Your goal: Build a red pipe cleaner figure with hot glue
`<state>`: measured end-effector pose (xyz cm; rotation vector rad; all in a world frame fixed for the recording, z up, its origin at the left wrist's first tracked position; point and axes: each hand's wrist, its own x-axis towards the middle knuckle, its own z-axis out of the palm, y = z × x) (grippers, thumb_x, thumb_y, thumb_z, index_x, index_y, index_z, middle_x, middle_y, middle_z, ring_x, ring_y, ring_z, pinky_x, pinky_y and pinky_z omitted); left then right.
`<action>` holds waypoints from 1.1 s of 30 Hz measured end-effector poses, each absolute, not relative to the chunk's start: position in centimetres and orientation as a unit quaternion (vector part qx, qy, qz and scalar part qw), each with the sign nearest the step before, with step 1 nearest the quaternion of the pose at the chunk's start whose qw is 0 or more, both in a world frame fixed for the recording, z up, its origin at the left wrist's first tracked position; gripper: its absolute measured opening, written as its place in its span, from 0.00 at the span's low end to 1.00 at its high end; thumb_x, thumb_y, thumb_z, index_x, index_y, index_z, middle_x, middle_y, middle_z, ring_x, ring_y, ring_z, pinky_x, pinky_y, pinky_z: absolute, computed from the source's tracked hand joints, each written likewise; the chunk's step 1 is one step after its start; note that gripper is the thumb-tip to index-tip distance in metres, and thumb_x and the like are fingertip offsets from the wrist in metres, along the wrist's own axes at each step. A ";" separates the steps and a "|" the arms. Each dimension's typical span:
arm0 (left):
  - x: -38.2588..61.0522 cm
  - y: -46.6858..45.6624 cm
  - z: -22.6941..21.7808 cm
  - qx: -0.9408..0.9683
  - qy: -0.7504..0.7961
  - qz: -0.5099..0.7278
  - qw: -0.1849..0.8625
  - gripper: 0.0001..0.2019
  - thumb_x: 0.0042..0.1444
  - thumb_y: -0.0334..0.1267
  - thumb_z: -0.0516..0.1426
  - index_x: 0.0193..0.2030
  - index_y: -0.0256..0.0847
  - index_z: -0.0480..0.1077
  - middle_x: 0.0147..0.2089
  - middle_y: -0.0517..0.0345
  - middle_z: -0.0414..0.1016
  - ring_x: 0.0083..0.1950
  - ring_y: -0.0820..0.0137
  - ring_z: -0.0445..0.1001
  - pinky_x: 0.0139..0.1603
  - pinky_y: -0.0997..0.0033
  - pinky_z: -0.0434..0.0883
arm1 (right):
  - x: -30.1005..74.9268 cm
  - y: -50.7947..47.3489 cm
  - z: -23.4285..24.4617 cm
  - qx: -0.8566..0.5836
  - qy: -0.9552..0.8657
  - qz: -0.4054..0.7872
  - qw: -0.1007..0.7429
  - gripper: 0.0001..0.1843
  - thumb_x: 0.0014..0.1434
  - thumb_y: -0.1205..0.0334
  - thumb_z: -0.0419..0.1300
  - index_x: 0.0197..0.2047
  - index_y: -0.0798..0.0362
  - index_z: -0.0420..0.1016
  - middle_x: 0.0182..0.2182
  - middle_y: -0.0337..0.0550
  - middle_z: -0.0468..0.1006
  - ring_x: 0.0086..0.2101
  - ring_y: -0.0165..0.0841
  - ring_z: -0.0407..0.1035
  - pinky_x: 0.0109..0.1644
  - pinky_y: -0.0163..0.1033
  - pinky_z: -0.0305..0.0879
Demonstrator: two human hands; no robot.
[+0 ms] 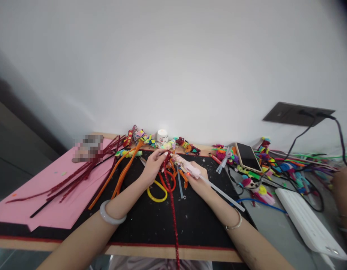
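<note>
My left hand point(153, 167) pinches a red glittery pipe cleaner point(172, 212) near its bunched upper end. The long tail hangs down over the black mat point(203, 228) and past the table's front edge. My right hand point(201, 183) is wrapped around a pale pink hot glue gun point(192, 170) with a small red light on it. A whitish glue stick point(224, 195) juts from its rear. The gun's nozzle end points at the red bunch, but whether they touch is hidden. Beneath my hands lie a yellow loop handle point(157, 200) and orange pipe cleaner pieces point(186, 181).
On the left, dark red pipe cleaners point(78, 172) lie across pink sheets point(27, 202). A white cup-like container point(162, 137) stands by the wall. At right are a phone point(248, 156), a white power strip point(308, 221), cables and colourful pieces. Another person's arm point(343, 195) shows at the right edge.
</note>
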<state>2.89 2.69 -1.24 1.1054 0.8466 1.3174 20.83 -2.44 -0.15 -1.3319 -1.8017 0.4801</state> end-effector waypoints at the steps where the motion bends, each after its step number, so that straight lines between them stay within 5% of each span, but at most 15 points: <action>1: 2.9 2.7 -1.3 0.472 0.361 0.563 0.574 0.13 0.52 0.45 0.58 0.40 0.39 0.70 0.21 0.64 0.69 0.15 0.80 0.60 0.13 0.82 0.57 | 20.8 -2.5 -0.1 -0.530 -0.717 0.191 0.412 0.05 0.53 0.63 0.58 0.35 0.52 0.72 0.30 0.41 0.77 0.31 0.36 0.72 0.35 0.37 0.66; 14: 2.8 2.8 -1.4 0.461 0.370 0.571 0.569 0.14 0.50 0.46 0.59 0.38 0.39 0.70 0.23 0.62 0.71 0.18 0.77 0.66 0.13 0.82 0.57 | 20.7 -2.4 -0.3 -0.534 -0.715 0.189 0.410 0.04 0.53 0.63 0.58 0.35 0.52 0.72 0.29 0.40 0.77 0.31 0.35 0.72 0.34 0.35 0.65; 33: 2.7 2.4 -0.4 0.446 0.351 0.573 0.591 0.11 0.53 0.43 0.57 0.37 0.38 0.67 0.21 0.64 0.70 0.14 0.81 0.60 0.14 0.82 0.56 | 20.8 -2.1 -0.5 -0.533 -0.713 0.186 0.416 0.04 0.54 0.62 0.58 0.32 0.53 0.71 0.28 0.40 0.76 0.29 0.33 0.70 0.33 0.34 0.63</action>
